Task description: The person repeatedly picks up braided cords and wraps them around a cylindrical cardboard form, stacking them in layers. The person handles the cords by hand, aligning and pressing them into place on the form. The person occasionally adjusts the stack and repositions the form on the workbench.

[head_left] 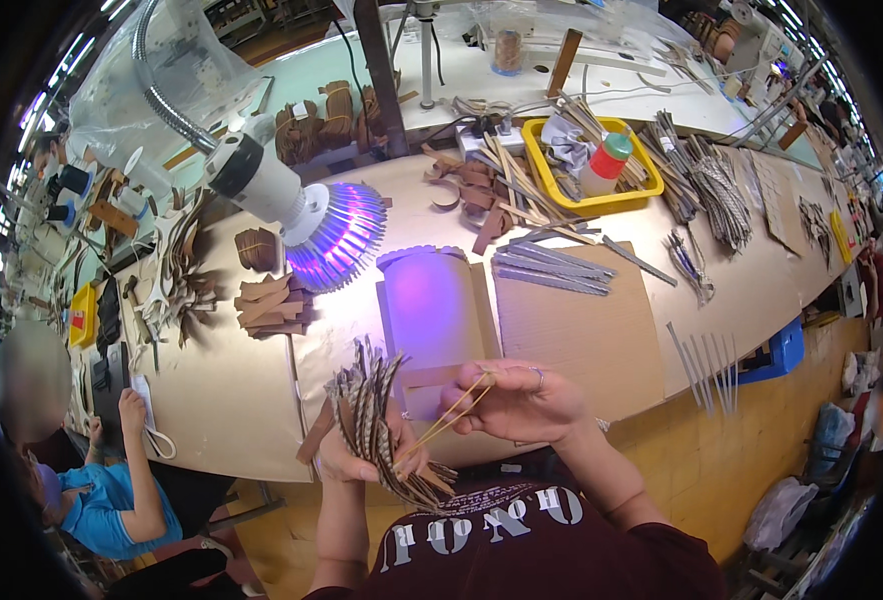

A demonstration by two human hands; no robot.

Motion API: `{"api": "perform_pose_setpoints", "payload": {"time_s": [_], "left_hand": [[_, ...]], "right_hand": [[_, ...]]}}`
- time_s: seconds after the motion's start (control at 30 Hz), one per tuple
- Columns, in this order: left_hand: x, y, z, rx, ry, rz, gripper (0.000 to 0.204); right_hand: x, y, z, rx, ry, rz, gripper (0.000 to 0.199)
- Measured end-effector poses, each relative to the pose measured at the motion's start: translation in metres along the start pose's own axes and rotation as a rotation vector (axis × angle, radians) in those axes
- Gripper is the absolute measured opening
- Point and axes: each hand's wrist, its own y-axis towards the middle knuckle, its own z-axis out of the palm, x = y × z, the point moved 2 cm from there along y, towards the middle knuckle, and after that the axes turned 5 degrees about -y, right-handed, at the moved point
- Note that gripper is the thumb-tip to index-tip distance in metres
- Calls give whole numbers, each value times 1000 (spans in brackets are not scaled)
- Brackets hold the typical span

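Note:
My left hand (346, 458) is closed around a bundle of patterned grey-brown strips (369, 395), just over the table's near edge. The strips fan out above and below the fist, and some show a plain brown side. Between the fingertips of my right hand (529, 405) is a thin yellowish rubber band (445, 421). It is pulled taut from the bundle toward the right. Where the band meets the strips is partly hidden by the left fingers. Beyond both hands lies an upright-edged cardboard tray (484, 310) under purple light.
A lamp with a finned, glowing head (336, 235) hangs over the table at left. Brown strip piles (273, 305) lie beneath it. Cardboard (581, 345) with grey strips (553, 268) is at right. Behind stands a yellow basket (601, 207) with a bottle (604, 166). A co-worker (111, 505) sits at left.

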Motion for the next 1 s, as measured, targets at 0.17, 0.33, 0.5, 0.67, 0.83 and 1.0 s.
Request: {"api": "perform_pose_setpoints", "payload": {"time_s": [0.17, 0.33, 0.5, 0.67, 0.83, 1.0], "left_hand": [[2, 6, 1, -190, 108, -41, 44], [8, 13, -1, -303, 98, -38, 64], [-4, -3, -13, -397, 249, -9, 71], [-19, -11, -19, -460, 181, 170, 66], [-24, 2, -3, -359, 177, 159, 70], [-16, 25, 24, -275, 367, 25, 65]], "right_hand": [[1, 5, -3, 105, 149, -71, 17], [-8, 13, 1, 26, 236, -106, 17], [-22, 21, 6, -127, 225, -43, 22], [-12, 16, 0, -101, 276, -250, 15], [-6, 14, -16, -304, -203, -384, 15], [-13, 25, -20, -210, -515, -620, 40]]}}
